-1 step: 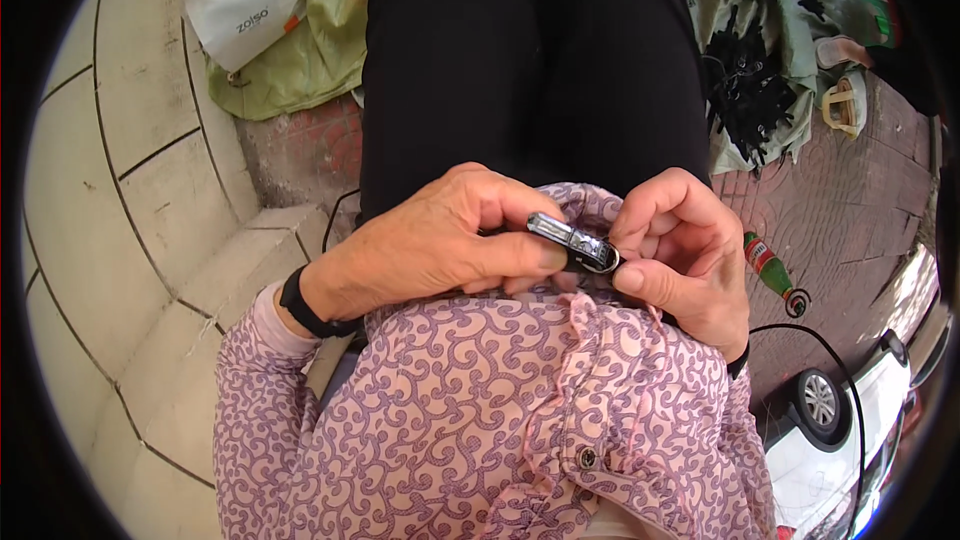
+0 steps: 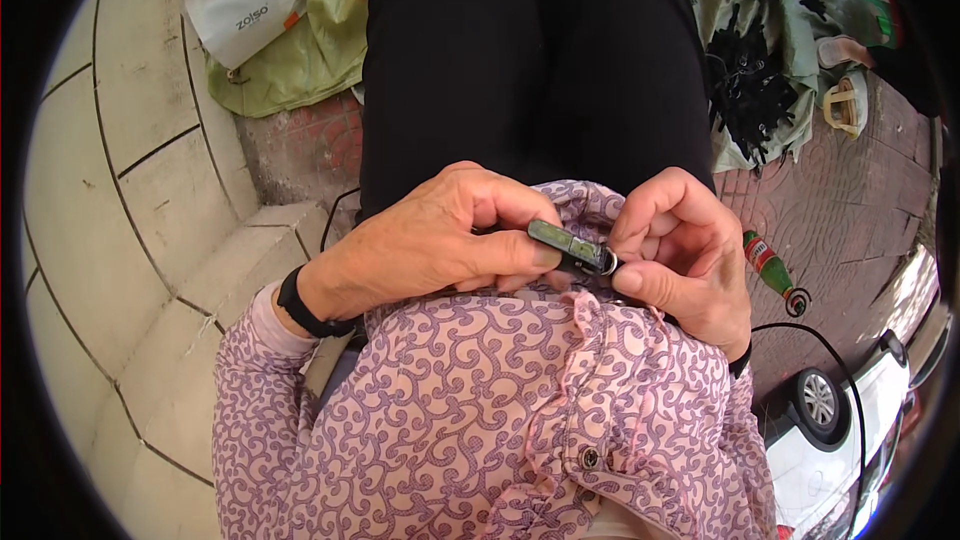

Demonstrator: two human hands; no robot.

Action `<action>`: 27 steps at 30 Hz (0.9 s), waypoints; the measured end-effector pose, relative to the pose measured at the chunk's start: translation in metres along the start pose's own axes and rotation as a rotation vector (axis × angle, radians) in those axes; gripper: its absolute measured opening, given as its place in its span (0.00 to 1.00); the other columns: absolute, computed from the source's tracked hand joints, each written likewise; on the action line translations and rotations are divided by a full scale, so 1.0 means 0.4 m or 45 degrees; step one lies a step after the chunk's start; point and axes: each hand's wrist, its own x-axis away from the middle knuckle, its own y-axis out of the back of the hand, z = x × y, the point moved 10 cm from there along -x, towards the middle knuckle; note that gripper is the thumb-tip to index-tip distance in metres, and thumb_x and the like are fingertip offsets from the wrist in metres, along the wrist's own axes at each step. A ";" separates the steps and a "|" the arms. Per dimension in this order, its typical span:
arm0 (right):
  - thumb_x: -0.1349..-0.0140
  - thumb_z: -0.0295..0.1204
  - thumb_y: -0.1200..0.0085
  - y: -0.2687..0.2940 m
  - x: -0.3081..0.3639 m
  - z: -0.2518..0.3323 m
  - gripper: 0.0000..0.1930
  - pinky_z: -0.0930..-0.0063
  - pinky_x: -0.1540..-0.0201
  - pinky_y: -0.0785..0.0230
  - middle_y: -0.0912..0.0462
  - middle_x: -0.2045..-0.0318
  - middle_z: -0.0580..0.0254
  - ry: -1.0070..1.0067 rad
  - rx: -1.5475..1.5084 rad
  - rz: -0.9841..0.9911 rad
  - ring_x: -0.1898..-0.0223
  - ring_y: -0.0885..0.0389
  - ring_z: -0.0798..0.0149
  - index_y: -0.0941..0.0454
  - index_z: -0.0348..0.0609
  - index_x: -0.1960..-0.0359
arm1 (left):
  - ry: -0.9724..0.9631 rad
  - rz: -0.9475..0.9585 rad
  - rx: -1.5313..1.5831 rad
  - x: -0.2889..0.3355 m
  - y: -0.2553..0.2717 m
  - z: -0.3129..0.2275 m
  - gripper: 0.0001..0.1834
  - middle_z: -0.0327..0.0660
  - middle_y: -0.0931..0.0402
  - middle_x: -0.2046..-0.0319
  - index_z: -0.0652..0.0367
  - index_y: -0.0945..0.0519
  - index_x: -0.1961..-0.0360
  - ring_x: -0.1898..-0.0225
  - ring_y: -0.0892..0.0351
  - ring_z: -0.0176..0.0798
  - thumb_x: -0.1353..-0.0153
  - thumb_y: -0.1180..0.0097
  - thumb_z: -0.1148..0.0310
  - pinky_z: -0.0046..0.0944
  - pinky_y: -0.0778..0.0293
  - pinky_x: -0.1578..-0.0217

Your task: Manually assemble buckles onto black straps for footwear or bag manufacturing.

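Observation:
A small, flat, glossy dark piece (image 2: 565, 241) with a metal ring at its right end is held in front of my lap. I cannot tell its exact kind. My left hand (image 2: 430, 230) pinches its left part between thumb and forefinger, the other fingers curled beneath. At the ring end, the thumb and fingertips of my right hand (image 2: 690, 250) close from the right, with something black between them. The lower side of the piece is hidden by my fingers. Behind it lies the bunched hem of a pink patterned shirt (image 2: 430, 380).
My legs in black trousers (image 2: 530, 60) reach forward. A white bag (image 2: 245, 10) lies on green cloth at far left; several black pieces (image 2: 750, 90) are heaped on cloth at far right. A green bottle (image 2: 768, 262), black cable (image 2: 840, 370) and white car (image 2: 830, 470) are rightward.
The glossy piece has tilted slightly in my fingers: its face was silvery with glare and now looks dark green. My hands have hardly moved.

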 end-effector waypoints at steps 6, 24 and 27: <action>0.44 0.15 0.37 0.006 -0.004 -0.022 0.15 0.89 0.69 0.37 0.23 0.70 0.68 -0.107 0.157 0.098 0.70 0.27 0.82 0.29 0.37 0.59 | -0.235 -0.072 -0.145 0.018 0.021 -0.002 0.11 0.32 0.24 0.80 0.66 0.16 0.69 0.79 0.32 0.21 0.37 0.41 0.68 0.24 0.40 0.78; 0.45 0.15 0.37 0.015 -0.033 -0.036 0.16 0.91 0.69 0.33 0.22 0.69 0.65 -0.209 -0.043 -0.012 0.69 0.24 0.81 0.31 0.37 0.59 | -0.531 -0.139 -0.282 -0.005 -0.021 -0.080 0.26 0.34 0.21 0.65 0.61 0.20 0.57 0.81 0.34 0.17 0.58 0.23 0.69 0.20 0.43 0.82; 0.45 0.15 0.37 0.011 -0.032 -0.041 0.16 0.90 0.66 0.30 0.22 0.69 0.65 -0.242 -0.079 -0.012 0.68 0.23 0.80 0.31 0.37 0.59 | -0.652 -0.153 -0.428 -0.009 -0.018 -0.092 0.22 0.34 0.20 0.68 0.60 0.19 0.61 0.77 0.27 0.20 0.58 0.23 0.68 0.21 0.35 0.76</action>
